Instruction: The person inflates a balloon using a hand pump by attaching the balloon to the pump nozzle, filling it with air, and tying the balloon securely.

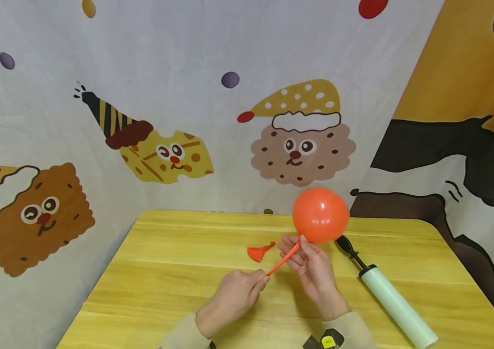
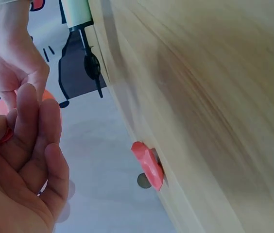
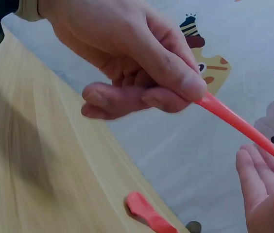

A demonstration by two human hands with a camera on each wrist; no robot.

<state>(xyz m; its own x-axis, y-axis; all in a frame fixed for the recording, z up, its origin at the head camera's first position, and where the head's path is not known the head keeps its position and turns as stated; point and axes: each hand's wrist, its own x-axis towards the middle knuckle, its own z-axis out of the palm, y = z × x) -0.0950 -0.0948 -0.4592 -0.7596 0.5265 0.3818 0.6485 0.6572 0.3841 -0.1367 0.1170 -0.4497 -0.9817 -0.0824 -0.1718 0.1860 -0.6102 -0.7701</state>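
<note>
An orange balloon [image 1: 321,215], round and inflated, is held up over the far part of the table. Its long neck [image 3: 244,127] is stretched out between the two hands. My left hand [image 1: 234,293] pinches the end of the neck between thumb and forefinger. Higher up, my right hand [image 1: 314,271] holds the neck just below the round body, thumb against it and the other fingers spread out. In the left wrist view most of the balloon is hidden behind the hands. A flat, uninflated orange balloon [image 1: 259,253] lies on the table beyond the left hand.
A pale green hand pump [image 1: 397,303] with a black handle [image 1: 347,245] lies on the wooden table [image 1: 164,271], right of the right hand. Behind the table's far edge hangs a white cloth [image 1: 177,58] printed with cartoon snacks.
</note>
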